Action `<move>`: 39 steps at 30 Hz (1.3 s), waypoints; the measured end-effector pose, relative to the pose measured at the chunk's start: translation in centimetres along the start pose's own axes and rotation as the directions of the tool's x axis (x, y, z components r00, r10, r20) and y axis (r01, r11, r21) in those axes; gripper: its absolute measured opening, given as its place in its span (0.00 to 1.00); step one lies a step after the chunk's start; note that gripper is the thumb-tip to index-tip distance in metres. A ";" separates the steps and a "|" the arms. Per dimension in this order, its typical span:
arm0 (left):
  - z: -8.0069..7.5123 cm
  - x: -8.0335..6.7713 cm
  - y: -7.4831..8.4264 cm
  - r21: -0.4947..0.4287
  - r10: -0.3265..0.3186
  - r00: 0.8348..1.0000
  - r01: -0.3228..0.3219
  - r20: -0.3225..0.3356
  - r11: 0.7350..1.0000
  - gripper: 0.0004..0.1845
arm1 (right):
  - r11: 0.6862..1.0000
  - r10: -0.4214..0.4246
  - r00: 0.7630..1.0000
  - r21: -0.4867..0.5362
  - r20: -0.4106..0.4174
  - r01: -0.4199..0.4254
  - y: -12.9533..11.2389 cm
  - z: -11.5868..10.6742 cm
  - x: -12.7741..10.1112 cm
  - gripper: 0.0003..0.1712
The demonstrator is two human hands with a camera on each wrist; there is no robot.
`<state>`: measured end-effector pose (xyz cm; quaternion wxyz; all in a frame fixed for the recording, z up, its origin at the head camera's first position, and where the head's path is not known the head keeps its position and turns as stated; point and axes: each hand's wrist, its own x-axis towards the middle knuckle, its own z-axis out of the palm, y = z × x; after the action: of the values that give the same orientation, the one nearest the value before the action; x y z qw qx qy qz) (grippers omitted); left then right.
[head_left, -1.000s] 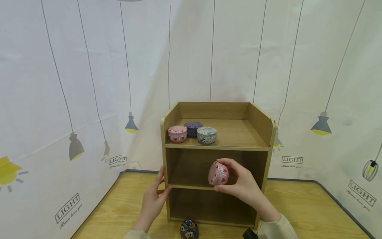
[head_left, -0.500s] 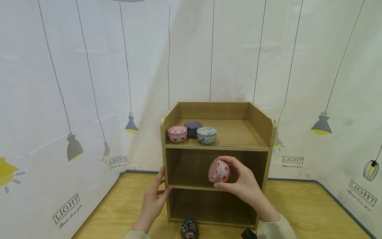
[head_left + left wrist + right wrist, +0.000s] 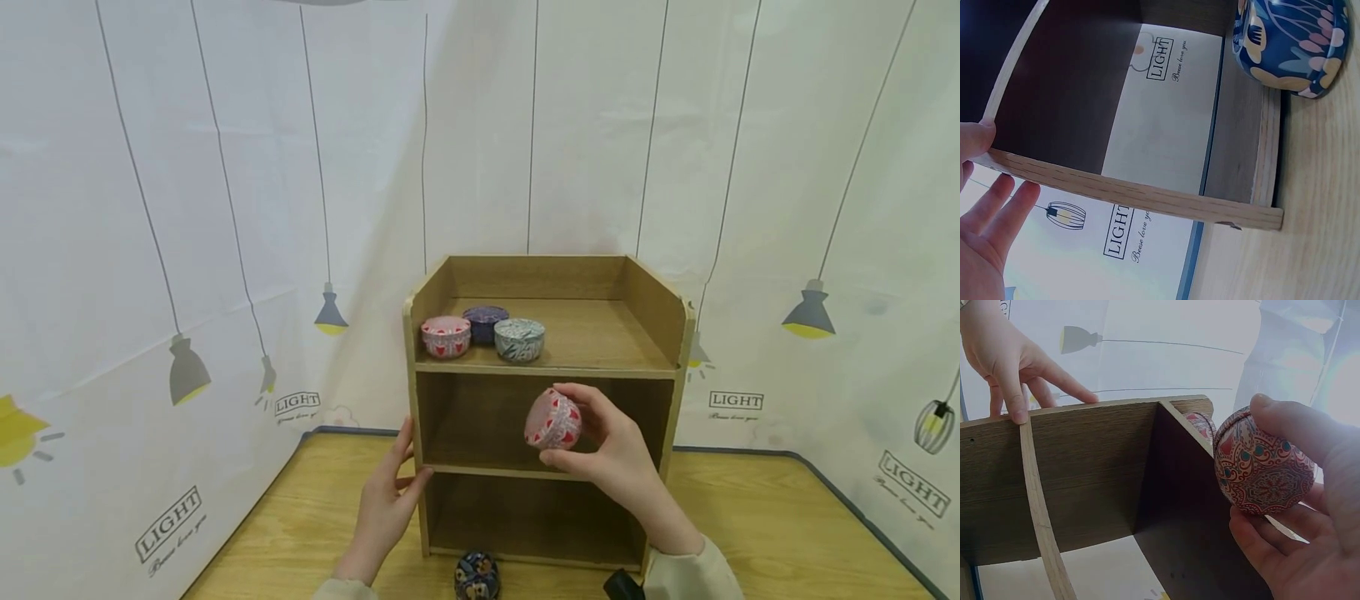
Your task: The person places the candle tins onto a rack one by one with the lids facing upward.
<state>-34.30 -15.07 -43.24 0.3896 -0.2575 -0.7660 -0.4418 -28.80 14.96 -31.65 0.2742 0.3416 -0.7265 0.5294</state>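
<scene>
My left hand rests with straight fingers against the left side panel of the wooden shelf unit. A dark blue floral tin sits on the table before the unit. My right hand grips the red patterned tin, tilted, in front of the middle compartment.

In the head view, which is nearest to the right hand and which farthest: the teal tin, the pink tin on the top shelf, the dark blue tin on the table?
1. teal tin, top shelf, just above the right hand.
2. pink tin, top shelf, far left.
3. dark blue tin, table, below left.
</scene>
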 end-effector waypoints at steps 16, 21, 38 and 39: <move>0.0 0.0 0.3 0.000 -0.003 1.000 0.003 0.003 1.000 0.44 | 1.000 -0.012 1.000 0.002 -0.021 0.012 -0.7 -0.7 0.4 0.42; -0.1 0.1 0.4 -0.004 -0.001 1.000 0.001 0.003 1.000 0.44 | 1.000 -0.007 1.000 0.001 -0.027 0.007 -1.1 -0.9 0.7 0.42; -0.1 0.0 0.4 -0.009 -0.012 1.000 0.012 0.010 1.000 0.44 | 0.998 0.039 0.998 -0.049 -0.040 -0.041 -1.9 -1.6 1.4 0.42; -0.1 0.0 0.4 -0.009 -0.010 1.000 0.010 0.010 1.000 0.44 | 0.998 0.038 0.998 -0.049 -0.040 -0.040 -2.0 -1.7 1.5 0.42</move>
<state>-33.95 -14.94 -42.97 0.3824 -0.2576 -0.7671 -0.4461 -28.11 15.83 -28.91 0.2862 0.3101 -0.7405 0.5230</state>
